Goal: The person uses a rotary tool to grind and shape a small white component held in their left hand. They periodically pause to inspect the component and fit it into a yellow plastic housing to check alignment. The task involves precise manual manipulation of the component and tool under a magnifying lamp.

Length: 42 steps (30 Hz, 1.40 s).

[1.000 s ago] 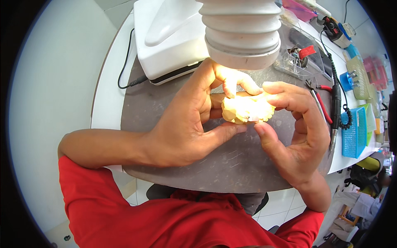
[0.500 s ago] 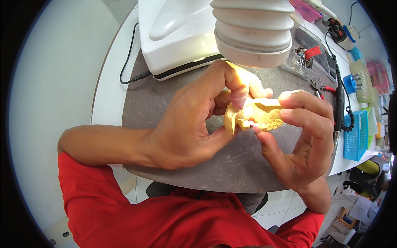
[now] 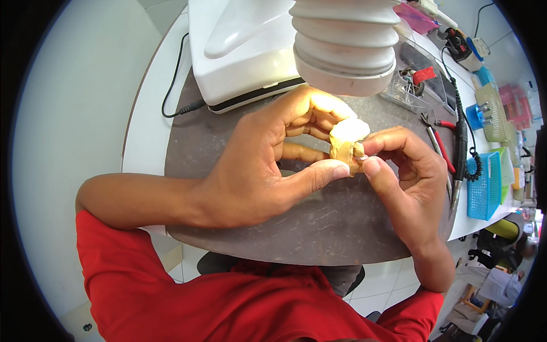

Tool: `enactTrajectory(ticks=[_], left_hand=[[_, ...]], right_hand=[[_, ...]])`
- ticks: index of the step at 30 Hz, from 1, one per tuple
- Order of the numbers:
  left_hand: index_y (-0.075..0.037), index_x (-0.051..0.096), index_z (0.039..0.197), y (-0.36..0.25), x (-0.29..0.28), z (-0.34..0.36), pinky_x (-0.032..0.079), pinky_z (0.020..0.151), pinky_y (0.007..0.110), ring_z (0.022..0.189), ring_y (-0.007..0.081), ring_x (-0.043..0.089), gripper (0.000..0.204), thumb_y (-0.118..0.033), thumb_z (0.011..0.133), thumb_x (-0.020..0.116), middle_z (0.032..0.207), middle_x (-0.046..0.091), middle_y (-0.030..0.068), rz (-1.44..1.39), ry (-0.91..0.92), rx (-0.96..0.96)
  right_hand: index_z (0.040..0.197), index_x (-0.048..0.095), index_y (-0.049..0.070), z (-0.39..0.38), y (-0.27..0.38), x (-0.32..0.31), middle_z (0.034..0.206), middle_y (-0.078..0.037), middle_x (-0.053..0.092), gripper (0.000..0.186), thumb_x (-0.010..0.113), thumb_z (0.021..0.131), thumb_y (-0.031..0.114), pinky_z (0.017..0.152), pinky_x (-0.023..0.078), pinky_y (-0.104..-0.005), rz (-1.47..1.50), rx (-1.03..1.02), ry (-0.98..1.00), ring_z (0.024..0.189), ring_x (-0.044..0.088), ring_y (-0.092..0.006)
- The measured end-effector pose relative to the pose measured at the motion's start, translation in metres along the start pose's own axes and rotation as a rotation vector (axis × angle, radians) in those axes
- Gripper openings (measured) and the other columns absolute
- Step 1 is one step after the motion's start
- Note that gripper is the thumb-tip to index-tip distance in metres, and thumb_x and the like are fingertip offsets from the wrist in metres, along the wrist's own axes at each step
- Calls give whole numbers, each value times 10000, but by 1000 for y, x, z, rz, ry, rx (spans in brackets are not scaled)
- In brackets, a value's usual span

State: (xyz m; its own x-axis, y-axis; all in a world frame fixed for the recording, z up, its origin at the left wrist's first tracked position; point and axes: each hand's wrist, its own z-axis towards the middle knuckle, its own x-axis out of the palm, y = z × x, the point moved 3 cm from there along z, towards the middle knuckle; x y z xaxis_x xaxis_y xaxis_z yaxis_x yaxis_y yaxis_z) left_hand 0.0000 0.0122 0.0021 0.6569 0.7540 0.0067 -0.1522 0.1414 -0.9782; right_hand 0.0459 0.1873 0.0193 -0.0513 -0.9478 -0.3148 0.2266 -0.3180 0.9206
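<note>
My left hand [image 3: 250, 176] holds a yellow plaster dental model [image 3: 343, 150] under the bright light, thumb along its near edge and fingers curled behind it. The model is turned on its side, so most of its tooth row is out of sight. From the right, my right hand [image 3: 411, 185] brings thumb and forefinger together at the model's side. A small whitish piece [image 3: 363, 158] shows between these fingertips, against the model; its exact shape is too small to make out. The other right fingers are curled in.
A white ribbed hose nozzle [image 3: 345, 68] hangs just above my hands. Behind stands a white machine [image 3: 245, 51] with a black cable. To the right lie a handpiece [image 3: 459, 154], red-handled pliers [image 3: 442, 147], a clear tool box [image 3: 419, 94] and a blue basket [image 3: 483, 194].
The model has been turned so its side faces up rather than its tooth row. My right fingers have closed in from its rim to a pinch at its side.
</note>
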Motion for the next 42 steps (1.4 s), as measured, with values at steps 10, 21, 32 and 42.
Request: enactTrajectory(ticks=[10, 21, 32, 42], left_hand=[[10, 401, 1207, 1, 1, 0, 518, 911, 312, 1081, 183, 568, 460, 56, 816, 639, 1154, 526, 125, 4, 21, 36], [14, 386, 1220, 1, 1, 1, 516, 917, 311, 1074, 189, 572, 476, 45, 820, 642, 1153, 522, 129, -22, 14, -19], [9, 470, 1159, 3, -8, 5, 468, 949, 323, 1075, 191, 569, 390, 58, 802, 621, 1181, 538, 118, 346, 12, 68], [-58, 643, 961, -9, -8, 3, 343, 1019, 418, 939, 161, 608, 191, -14, 781, 689, 937, 663, 49, 365, 27, 232]], right_hand=[[799, 643, 18, 1, -1, 1, 740, -35, 641, 70, 654, 740, 53, 588, 422, -225, -59, -25, 6, 647, 557, -77], [829, 627, -17, 0, 0, 1, 784, -48, 640, 69, 636, 767, 11, 627, 450, -219, 25, -24, -8, 686, 566, -77], [916, 628, -38, -1, 4, -12, 862, -44, 634, 113, 641, 834, 39, 685, 449, -207, 37, 77, 8, 770, 582, -71], [901, 669, -17, -1, 4, 0, 787, -37, 653, 122, 664, 852, 95, 629, 447, -209, 100, 148, 118, 720, 573, -52]])
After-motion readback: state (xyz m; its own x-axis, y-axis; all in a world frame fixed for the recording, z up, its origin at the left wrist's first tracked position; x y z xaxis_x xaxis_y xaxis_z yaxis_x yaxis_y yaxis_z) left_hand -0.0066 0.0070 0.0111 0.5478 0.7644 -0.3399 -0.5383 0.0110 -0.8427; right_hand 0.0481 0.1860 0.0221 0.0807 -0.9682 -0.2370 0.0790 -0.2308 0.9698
